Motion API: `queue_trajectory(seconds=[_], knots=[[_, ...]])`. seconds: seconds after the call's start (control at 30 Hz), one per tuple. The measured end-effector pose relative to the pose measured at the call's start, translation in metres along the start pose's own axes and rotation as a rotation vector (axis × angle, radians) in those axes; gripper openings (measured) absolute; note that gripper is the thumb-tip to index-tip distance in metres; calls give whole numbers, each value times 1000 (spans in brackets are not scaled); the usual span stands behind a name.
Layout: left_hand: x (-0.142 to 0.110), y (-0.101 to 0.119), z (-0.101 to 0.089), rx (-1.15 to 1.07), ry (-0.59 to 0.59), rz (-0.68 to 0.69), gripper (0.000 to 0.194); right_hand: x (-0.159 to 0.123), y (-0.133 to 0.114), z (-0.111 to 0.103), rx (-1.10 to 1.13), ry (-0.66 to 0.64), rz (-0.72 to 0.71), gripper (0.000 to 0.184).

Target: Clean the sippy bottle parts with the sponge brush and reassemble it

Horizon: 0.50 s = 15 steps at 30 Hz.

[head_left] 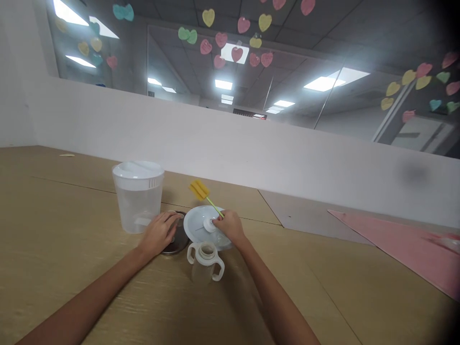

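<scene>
Right hand [230,227] pinched shut on the green handle of a sponge bottle brush [203,194], head pointing up-left, away from the hand, over a white plastic lid [197,223]; left hand [158,234] cupped on a steel lid [178,245] left of it, grip unclear.

The left hand [158,234] curves palm-down; the right hand [230,226] angles inward, fingers [217,221] bunched.
</scene>
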<state>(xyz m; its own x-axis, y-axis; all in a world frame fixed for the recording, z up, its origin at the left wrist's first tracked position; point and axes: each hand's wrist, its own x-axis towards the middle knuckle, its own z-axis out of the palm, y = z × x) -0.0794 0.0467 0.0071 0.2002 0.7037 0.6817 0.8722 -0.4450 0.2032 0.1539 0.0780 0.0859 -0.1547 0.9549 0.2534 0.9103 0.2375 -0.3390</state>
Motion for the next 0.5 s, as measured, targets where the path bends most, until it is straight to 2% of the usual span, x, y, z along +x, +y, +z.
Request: queue_trajectory(seconds=[0.1, 0.17, 0.23, 0.33, 0.5], knots=[[3, 10, -8, -102, 74, 2, 28, -4, -9, -6, 258, 18, -12, 17], [3, 17, -13, -137, 129, 27, 28, -7, -15, -6, 303, 24, -50, 20], [2, 23, -15, -129, 148, 82, 28, -9, -18, -4, 216, 47, -83, 20], [-1, 25, -13, -70, 109, 183, 27, -10, -17, 2, 0, 52, -81, 15], [-4, 19, -6, -14, 30, 246, 26, -3, 1, 9, -197, -57, -31, 10]])
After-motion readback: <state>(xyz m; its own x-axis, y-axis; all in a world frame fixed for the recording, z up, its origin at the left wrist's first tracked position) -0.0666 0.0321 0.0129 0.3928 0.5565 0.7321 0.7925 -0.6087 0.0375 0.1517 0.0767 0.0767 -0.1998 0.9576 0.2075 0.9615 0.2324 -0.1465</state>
